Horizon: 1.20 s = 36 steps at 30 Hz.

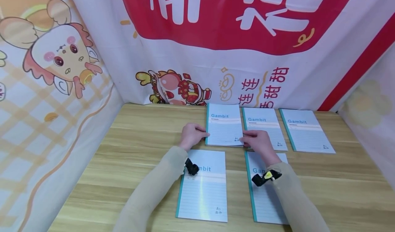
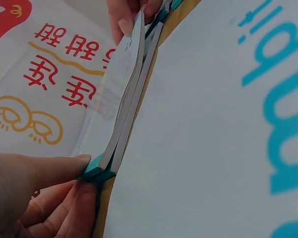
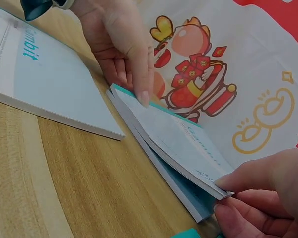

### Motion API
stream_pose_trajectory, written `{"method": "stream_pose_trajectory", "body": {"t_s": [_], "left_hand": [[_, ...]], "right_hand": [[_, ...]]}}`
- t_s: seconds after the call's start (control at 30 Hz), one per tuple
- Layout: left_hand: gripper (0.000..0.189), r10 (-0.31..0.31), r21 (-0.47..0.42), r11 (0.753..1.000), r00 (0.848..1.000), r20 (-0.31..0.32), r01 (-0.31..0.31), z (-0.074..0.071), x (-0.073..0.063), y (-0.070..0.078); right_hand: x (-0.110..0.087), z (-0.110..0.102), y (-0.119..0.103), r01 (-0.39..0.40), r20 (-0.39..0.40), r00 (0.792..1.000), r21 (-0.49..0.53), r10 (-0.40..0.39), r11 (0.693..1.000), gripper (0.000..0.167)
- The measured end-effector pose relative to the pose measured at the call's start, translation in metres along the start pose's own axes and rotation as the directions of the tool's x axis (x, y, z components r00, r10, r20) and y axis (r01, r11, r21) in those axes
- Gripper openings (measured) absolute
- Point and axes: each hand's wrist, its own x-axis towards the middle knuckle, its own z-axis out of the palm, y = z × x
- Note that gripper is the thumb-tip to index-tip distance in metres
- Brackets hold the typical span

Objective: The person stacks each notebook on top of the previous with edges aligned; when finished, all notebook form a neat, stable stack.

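Note:
At the back row's left end lies a Gambit notebook [image 1: 223, 127] with a pale blue lined cover and teal spine, stacked on a second notebook [image 3: 185, 197]. My left hand [image 1: 191, 136] grips its near spine corner, thumb on the cover and fingers curled at the side. With the right hand [image 1: 258, 142], I pinch the opposite near corner between thumb and fingers. That corner is raised, and a wedge-shaped gap separates it from the notebook underneath in the right wrist view. Near the spine the two notebooks lie close together.
Two more notebooks, a middle one [image 1: 266, 139] and a right one [image 1: 308, 132], complete the back row. Closer to me lie a front left notebook [image 1: 203, 197] and a front right notebook [image 1: 265, 204], beneath my forearms. A printed cloth [image 1: 179, 57] hangs at the wooden table's [image 1: 123, 149] back edge.

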Motion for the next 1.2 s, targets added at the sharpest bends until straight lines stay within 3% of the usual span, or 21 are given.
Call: {"method": "stream_pose_trajectory", "body": {"t_s": [0.2,0.57,1.2], "left_hand": [[0.015,-0.017,-0.01,1.0,1.0,0.005,0.017,-0.0012,0.0,0.0005],[0.032,-0.047,-0.045,0.998,0.999,0.004,0.047,-0.0009,0.0002,0.0001],[0.03,-0.012,-0.052,0.999,1.0,0.028,0.014,-0.0003,-0.0005,-0.0027]], "right_hand": [[0.0009,0.0018,-0.0005,-0.003,-0.004,1.0,-0.036,0.003,0.999,0.045],[-0.0028,0.0049,-0.0057,0.101,-0.009,0.995,-0.194,-0.104,0.976,0.042],[-0.001,0.006,-0.003,0.114,-0.011,0.993,-0.234,-0.12,0.966,0.042]]}}
